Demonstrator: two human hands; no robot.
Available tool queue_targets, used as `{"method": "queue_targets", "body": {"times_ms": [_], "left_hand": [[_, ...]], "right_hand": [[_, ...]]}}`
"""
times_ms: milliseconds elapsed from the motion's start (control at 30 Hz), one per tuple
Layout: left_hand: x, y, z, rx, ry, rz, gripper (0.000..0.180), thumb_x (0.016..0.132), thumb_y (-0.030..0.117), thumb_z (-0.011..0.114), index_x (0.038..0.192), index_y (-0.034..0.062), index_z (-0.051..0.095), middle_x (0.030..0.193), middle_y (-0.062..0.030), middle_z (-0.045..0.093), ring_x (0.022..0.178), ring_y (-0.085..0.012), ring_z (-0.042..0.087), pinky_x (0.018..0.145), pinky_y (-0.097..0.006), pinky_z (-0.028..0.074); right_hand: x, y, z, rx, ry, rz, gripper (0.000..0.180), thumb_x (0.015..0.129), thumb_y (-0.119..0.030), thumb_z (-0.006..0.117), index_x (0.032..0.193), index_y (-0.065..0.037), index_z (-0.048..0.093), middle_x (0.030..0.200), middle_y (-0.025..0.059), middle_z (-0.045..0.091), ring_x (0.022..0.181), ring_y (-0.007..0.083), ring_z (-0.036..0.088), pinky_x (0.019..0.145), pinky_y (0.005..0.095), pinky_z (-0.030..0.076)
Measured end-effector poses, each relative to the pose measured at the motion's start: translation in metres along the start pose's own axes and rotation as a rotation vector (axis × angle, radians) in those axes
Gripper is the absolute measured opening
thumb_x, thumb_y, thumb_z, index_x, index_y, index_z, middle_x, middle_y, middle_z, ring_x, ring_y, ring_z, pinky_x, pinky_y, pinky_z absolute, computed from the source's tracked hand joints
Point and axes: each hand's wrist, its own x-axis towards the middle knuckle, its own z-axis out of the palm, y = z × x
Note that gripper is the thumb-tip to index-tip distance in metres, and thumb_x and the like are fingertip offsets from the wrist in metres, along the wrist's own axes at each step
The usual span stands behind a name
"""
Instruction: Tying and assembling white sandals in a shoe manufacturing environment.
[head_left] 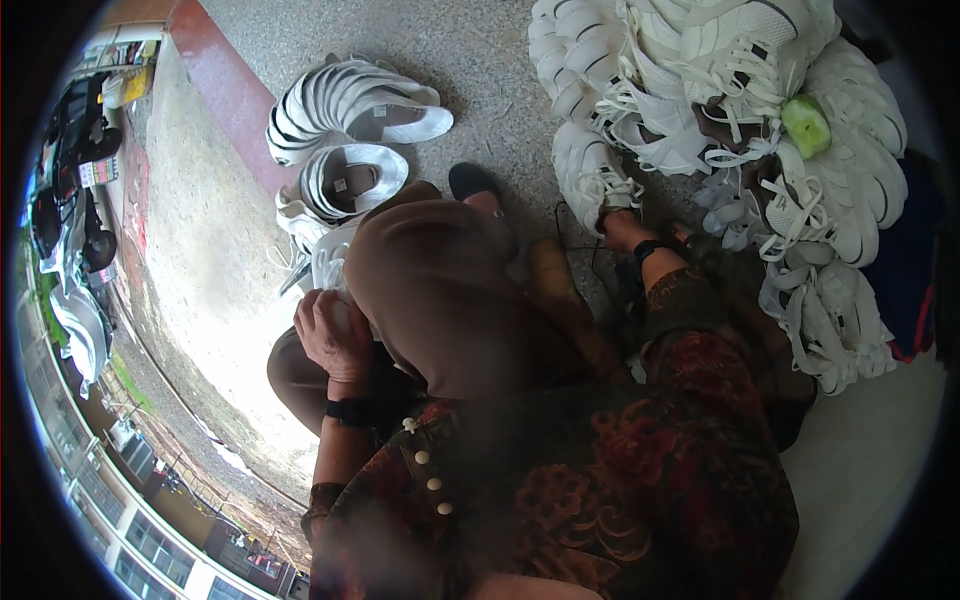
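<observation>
The person sits low on the speckled grey stone floor (480, 60), knees drawn up under brown trousers, wearing a dark red and brown floral blouse (600, 470) with pale round buttons.

The left hand (332, 335), a black band at its wrist, is curled over a white laced sports shoe (325, 262) that rests against the left knee; the fingers are bent around the shoe's upper, gripping it. Much of this shoe is hidden behind the hand and the knee.

The right hand (620, 228) reaches out past the right knee to the foot of a big heap of white laced sports shoes (720, 110) piled on the floor to the person's right. The hand is mostly covered by one white shoe at the near edge of the heap (590, 170), so I cannot tell whether it is clenched or loose; it is touching or just beside that shoe. A black band sits on this wrist too.

A green, rounded object (806, 125) lies on top of the heap, among the laces.

On the floor ahead of the left knee stand two more white shoes with dark stripes (350, 130), side by side, openings up, close to a reddish stone kerb (225, 90). A black slip-on shoe (472, 182) on the person's foot shows beyond the knee.
</observation>
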Motion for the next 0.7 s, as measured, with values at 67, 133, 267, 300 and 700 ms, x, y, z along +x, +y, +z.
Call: {"method": "queue_targets", "body": {"times_ms": [67,133,267,300,700], "left_hand": [[0.0,-0.001,0.001,0.004,-0.002,0.002,0.028,0.073,0.017,0.066,0.097,0.0086,0.055,0.101,-0.0114,0.056,0.096,-0.0327,0.052,0.084,-0.042,0.042],[-0.001,-0.001,0.002,0.002,-0.014,-0.013,0.028,0.074,0.019,0.068,0.097,0.0088,0.055,0.101,-0.0113,0.056,0.096,-0.0323,0.053,0.083,-0.042,0.042],[0.0,-0.003,0.003,-0.023,0.003,-0.003,0.028,0.075,0.02,0.069,0.096,0.0082,0.055,0.101,-0.0116,0.056,0.095,-0.0323,0.053,0.083,-0.041,0.042],[-0.001,-0.002,0.004,-0.028,0.003,-0.009,0.028,0.075,0.02,0.069,0.096,0.0082,0.055,0.101,-0.0116,0.056,0.095,-0.0323,0.053,0.083,-0.041,0.042],[-0.002,0.002,-0.001,-0.026,0.015,-0.014,0.029,0.072,0.016,0.069,0.096,0.008,0.055,0.101,-0.0121,0.056,0.094,-0.0329,0.054,0.083,-0.041,0.043]], "right_hand": [[0.004,0.002,0.015,0.05,0.009,0.007,0.031,0.067,-0.011,0.064,0.097,-0.004,0.066,0.107,0.0213,0.061,0.102,0.0358,0.058,0.086,0.0418,0.048],[0.006,0.002,0.026,0.098,0.02,0.014,0.034,0.065,-0.014,0.065,0.098,-0.004,0.065,0.106,0.0213,0.061,0.102,0.0362,0.058,0.086,0.042,0.048],[0.005,0.001,0.048,0.283,0.127,-0.125,0.038,0.061,-0.019,0.067,0.095,-0.003,0.064,0.101,0.0205,0.063,0.098,0.0365,0.059,0.083,0.0421,0.048],[0.003,0.004,0.054,0.316,0.197,-0.122,0.039,0.06,-0.019,0.067,0.095,-0.003,0.064,0.1,0.0201,0.063,0.097,0.0367,0.059,0.083,0.042,0.048],[0.02,-0.014,0.025,0.576,0.395,0.105,0.044,0.06,-0.029,0.07,0.087,0.005,0.06,0.087,0.0222,0.062,0.085,0.0365,0.061,0.074,0.0417,0.047]]}}
